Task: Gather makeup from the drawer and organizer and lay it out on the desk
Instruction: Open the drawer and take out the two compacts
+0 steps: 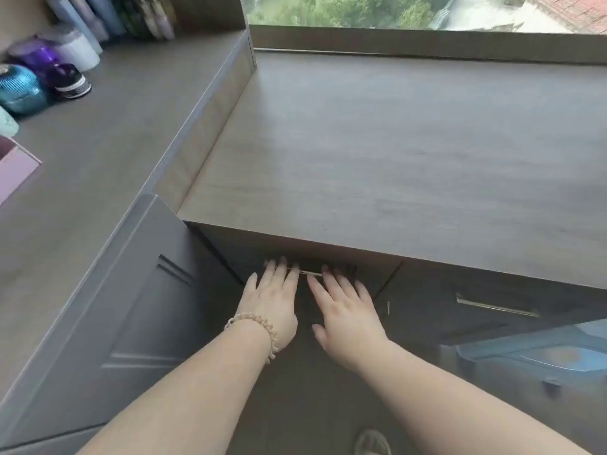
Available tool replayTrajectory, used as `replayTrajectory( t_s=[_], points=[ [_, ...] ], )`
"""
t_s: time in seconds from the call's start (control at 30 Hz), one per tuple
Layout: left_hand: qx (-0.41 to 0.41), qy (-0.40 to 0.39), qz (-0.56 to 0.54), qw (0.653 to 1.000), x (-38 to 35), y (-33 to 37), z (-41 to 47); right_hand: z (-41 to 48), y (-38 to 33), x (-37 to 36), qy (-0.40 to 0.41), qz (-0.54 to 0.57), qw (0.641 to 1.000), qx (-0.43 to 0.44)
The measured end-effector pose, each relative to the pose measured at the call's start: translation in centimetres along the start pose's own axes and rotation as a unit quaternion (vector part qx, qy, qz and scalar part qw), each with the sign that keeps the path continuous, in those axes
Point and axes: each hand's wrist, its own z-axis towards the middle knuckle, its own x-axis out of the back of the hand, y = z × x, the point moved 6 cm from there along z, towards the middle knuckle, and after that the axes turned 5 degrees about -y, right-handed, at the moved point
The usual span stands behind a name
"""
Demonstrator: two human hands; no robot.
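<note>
lower centre: the dark grey wooden drawer (372,272) is closed under the grey wood-grain desk (394,159). left hand (272,302) and right hand (345,315), fingers straight, touch its thin metal bar handle (311,273), which is rigid and likely slick; hook under it.

I see daylight pouring from the window (394,11) at the top, washing a pale sheen across the desk (394,142). The drawer (361,267) front beneath sits in deep shadow. The whole view is soft; bottles (98,14) at left smear, and straight edges bow outward.
</note>
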Motion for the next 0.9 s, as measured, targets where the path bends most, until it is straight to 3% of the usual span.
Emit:
replayTrajectory(
  t_s=[0.2,0.37,0.53,0.77,0.9],
  points=[
    [-0.013,-0.002,0.020,1.000,-2.9,-0.2,2.8,3.1,0.6,-3.1,0.025,-0.036,0.999,-0.013],
    [-0.009,0.086,0.006,0.996,-3.4,-0.8,3.3,3.7,1.1,-4.0,0.055,-0.055,0.997,-0.005],
    [-0.013,0.120,0.008,0.993,-4.2,-1.1,2.2,2.6,0.8,-4.8,0.053,-0.086,0.995,0.017],
    [0.004,0.086,0.013,0.996,-6.8,-1.2,-3.2,-3.0,-2.2,-6.9,-0.001,-0.049,0.997,0.055],
    [0.013,0.033,0.022,0.999,-7.4,-1.3,-6.2,-7.3,-5.9,-3.6,0.091,-0.034,0.984,0.147]
  ],
)
